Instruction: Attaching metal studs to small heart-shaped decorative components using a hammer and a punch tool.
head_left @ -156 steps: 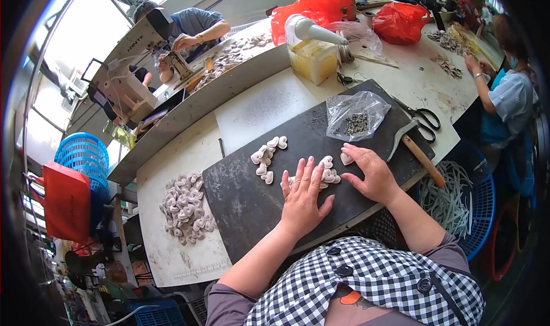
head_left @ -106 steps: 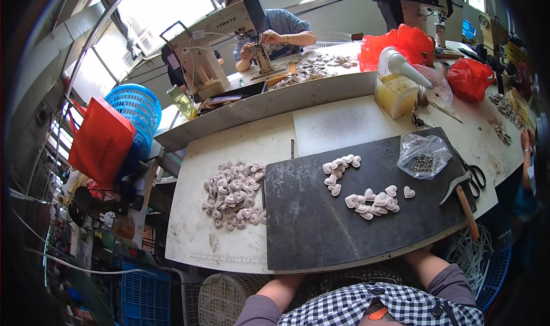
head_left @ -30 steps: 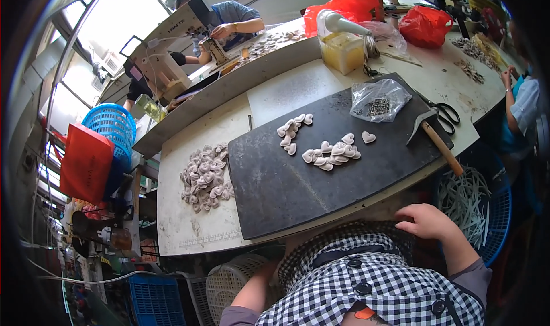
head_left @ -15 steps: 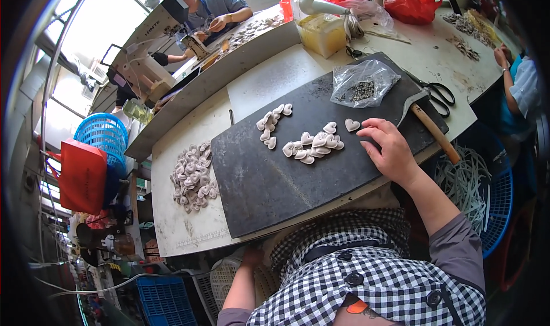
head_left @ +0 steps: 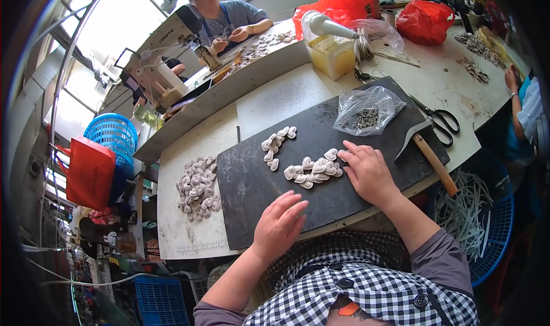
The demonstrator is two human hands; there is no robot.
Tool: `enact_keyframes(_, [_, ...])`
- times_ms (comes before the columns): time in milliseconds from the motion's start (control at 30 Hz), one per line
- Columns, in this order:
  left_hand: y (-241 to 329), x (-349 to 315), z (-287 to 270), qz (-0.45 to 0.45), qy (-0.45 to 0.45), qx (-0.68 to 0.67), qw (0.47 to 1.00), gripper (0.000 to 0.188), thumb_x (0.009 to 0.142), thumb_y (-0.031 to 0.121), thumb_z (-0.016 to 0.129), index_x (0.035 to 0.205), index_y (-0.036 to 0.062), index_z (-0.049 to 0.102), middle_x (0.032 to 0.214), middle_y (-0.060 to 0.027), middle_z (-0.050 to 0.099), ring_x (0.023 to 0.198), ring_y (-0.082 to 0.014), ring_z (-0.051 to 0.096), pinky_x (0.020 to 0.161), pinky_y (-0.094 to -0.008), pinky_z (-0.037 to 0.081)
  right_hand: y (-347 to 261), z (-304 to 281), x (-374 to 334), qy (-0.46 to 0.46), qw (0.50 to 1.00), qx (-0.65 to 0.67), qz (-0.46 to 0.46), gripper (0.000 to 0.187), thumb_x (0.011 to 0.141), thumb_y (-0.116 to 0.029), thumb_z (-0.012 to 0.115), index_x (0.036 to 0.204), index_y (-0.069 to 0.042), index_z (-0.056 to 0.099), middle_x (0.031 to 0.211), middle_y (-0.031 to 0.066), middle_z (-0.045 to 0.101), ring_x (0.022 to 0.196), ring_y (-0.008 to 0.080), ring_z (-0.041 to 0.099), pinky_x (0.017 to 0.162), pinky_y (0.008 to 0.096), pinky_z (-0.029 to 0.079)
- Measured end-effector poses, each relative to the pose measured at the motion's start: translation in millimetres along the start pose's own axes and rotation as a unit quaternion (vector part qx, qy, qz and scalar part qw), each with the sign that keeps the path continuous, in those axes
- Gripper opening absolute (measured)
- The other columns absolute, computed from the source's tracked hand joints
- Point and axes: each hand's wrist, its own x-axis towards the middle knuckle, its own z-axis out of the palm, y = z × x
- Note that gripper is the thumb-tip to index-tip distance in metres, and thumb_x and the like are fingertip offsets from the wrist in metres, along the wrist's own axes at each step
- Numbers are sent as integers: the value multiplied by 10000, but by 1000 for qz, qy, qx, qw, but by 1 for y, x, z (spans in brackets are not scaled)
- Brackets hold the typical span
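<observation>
Left hand has risen to the black board, grip slack; I cannot tell for right hand.

Pale pinkish-grey hearts stand out just beside the right hand's fingers against a black board scuffed with grey. To the right of those fingers, a hammer shows a tan handle, near black-handled scissors. Well beyond them glows a bright red plastic bag. Nearer the wearer than the left hand's fingers, black-and-white checks cover the apron beside greyish-purple sleeves; far to their left sits a sky-blue basket.
</observation>
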Motion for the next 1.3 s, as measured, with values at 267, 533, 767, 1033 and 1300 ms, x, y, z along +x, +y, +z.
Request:
enact_keyframes(267, [-21,58,52,-80,-149,118,978,739,936,555,572,1553,210,356,1638,-121,258,1533,-323,169,1211,-562,74,-5,-1,-5,1,1000,12,-8,311,894,-167,647,1189,-68,660,1290,97,637,1178,242,572,976,397,421])
enact_keyframes(533, [-29,62,58,-43,-20,15,999,464,885,365,707,1289,162,603,1486,-89,503,1429,-312,394,1191,-525,187,4,-4,-1,4,999,31,8,318,860,-148,688,1166,-69,659,1269,99,637,1185,269,569,985,406,421])
enact_keyframes(767, [-33,58,63,-68,50,38,996,508,903,371,688,1322,114,559,1512,-146,455,1454,-315,356,1192,-518,197,4,-3,-2,0,999,36,7,347,863,-152,702,1206,-121,662,1314,60,629,1228,249,550,1013,404,412])
enact_keyframes(1033, [-35,55,38,-83,-2,-86,993,463,922,241,688,1340,97,550,1455,-109,536,1436,-330,396,1177,-484,265,-11,-15,3,-83,995,49,32,410,858,-105,686,1265,-119,643,1394,56,596,1263,264,543,1060,403,382])
enact_keyframes(1300, [-124,70,-10,-224,137,-98,960,168,919,23,640,1081,53,674,983,-108,628,885,-283,617,792,-374,508,3,-46,40,39,996,58,58,230,818,43,696,1032,-39,702,1095,113,684,976,300,637,845,367,514])
